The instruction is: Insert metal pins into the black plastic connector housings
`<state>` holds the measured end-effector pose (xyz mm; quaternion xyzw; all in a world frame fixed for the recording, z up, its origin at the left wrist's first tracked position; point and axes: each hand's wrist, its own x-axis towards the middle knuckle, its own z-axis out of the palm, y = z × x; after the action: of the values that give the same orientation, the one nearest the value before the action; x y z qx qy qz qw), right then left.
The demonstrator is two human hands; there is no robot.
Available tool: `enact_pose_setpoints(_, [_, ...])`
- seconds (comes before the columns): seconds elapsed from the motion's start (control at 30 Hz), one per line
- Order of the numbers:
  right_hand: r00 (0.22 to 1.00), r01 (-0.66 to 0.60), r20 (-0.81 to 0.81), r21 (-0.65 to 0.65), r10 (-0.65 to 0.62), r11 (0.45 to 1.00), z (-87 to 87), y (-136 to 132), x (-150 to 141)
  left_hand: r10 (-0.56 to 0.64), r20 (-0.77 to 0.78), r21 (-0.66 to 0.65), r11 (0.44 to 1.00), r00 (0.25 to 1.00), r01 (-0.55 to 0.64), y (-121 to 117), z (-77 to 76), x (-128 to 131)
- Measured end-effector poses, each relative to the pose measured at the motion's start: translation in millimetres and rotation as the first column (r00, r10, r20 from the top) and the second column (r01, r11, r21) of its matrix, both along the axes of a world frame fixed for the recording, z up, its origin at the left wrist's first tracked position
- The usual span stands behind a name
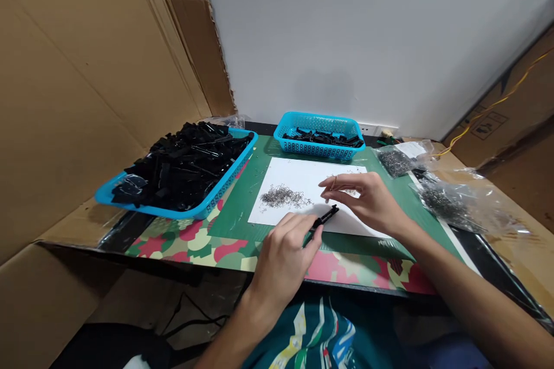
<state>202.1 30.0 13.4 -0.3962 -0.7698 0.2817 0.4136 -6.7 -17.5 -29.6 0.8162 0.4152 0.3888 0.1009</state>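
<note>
We pinch a slim, ridged black part [326, 216] between the fingers and thumb of our left hand [285, 242], low over the white sheet [303, 170]. Our right hand [372, 202] curves nearby, fingertips close together; whether they grip anything, we cannot tell. Plenty looks left: thin, curled metal bits [281, 196] lie loose, and glossy black pieces heap the large blue basket [173, 212]. Fewer sit in the small perforated basket [320, 149]; which pieces are finished, we cannot tell.

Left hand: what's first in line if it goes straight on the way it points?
Probably the right hand: the black plastic part in the left hand points toward it. Height above the paper is unclear, so it might pass beneath.
</note>
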Motion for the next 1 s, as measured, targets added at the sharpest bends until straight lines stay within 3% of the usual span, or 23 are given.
enact_pose_setpoints(0.13, [0.982, -0.056, -0.19, -0.224, 0.013, 0.973, -5.5, -2.3, -11.7, 0.002, -0.033, 0.02, 1.0, 0.999, -0.001, 0.6, -0.1, 1.1])
enact_pose_setpoints(0.33, [0.977, -0.108, -0.208, -0.296, 0.047, 0.949, -14.6, -0.3, -13.6, -0.005, -0.034, 0.019, 1.0, 0.999, 0.006, 1.7, -1.4, 1.1])
enact_pose_setpoints(0.47, [0.981, -0.118, -0.181, -0.278, 0.069, 0.953, -13.4, -2.1, -13.0, -0.014, -0.041, 0.003, 1.0, 0.999, 0.015, 1.7, -1.8, -0.1])
enact_pose_setpoints(0.77, [1.0, -0.002, 0.022, -0.097, 0.004, 0.995, -8.7, -12.2, -15.2, -0.02, -0.074, -0.04, 0.999, 0.997, 0.017, 0.5, 0.6, 0.1])
enact_pose_setpoints(1.0, [1.0, -0.009, 0.01, -0.109, 0.01, 0.994, -11.2, -15.3, -15.8, -0.012, -0.07, -0.051, 0.999, 0.997, 0.009, 0.8, 1.7, 0.9])
